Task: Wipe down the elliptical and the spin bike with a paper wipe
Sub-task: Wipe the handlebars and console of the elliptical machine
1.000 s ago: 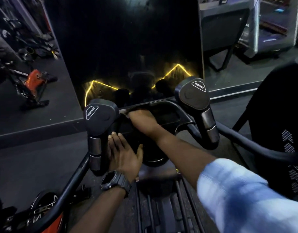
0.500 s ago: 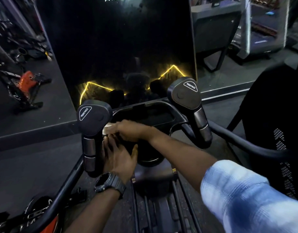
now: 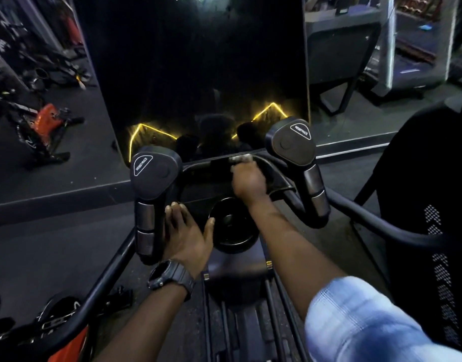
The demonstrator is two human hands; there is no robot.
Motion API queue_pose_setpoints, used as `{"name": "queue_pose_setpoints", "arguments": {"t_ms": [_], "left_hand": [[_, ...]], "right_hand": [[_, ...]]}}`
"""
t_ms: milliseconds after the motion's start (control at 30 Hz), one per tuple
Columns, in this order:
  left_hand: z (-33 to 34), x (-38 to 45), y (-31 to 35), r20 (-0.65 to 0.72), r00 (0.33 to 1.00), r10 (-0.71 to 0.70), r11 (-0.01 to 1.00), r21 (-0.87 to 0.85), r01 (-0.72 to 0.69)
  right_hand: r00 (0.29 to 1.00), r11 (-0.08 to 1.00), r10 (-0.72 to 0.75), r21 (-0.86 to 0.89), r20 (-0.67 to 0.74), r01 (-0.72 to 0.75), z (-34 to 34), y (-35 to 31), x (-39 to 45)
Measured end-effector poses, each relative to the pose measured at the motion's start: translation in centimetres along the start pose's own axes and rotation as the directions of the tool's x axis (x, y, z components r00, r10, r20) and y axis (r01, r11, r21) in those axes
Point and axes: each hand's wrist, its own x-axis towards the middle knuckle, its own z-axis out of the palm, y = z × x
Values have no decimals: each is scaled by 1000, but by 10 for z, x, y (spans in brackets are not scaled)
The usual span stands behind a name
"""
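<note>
The black elliptical fills the middle of the head view, with a console point(image 3: 206, 189) between two paddle-shaped handle tops, one on the left point(image 3: 152, 176) and one on the right point(image 3: 289, 145). My right hand point(image 3: 248, 181) grips a pale paper wipe point(image 3: 241, 159) and presses it against the curved bar at the console's upper right edge. Only a small crumpled bit of the wipe shows above my fingers. My left hand point(image 3: 189, 236) rests flat with straight fingers on the console's lower left, beside the left handle grip point(image 3: 146, 231). A round black cup holder point(image 3: 233, 226) sits just right of its thumb.
A dark wall panel point(image 3: 198, 74) with yellow lit lines stands right behind the elliptical, flanked by mirrors. An orange-and-black spin bike point(image 3: 45, 121) shows at the left, and an orange part point(image 3: 70, 343) at the bottom left. A black mesh frame point(image 3: 433, 205) rises at the right.
My right hand has swept the wipe from beside the left handle top across to the right end of the console bar. My left hand has stayed on the console's lower left.
</note>
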Motion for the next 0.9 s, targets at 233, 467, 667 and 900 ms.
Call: {"name": "queue_pose_setpoints", "arguments": {"t_ms": [233, 467, 667, 900], "left_hand": [[-7, -2, -7, -71, 997, 14, 981, -193, -28], [-15, -1, -6, 58, 998, -17, 986, -166, 26], [-20, -2, -7, 70, 998, 5, 983, -183, 8], [-19, -5, -8, 106, 992, 66, 989, -142, -51]], "right_hand": [[867, 921, -390, 155, 311, 358, 14, -52, -49], [895, 904, -426, 110, 129, 414, -2, -39, -41], [843, 888, -459, 160, 281, 431, 24, -27, -81], [864, 894, -449, 121, 230, 432, 6, -41, -111]]}}
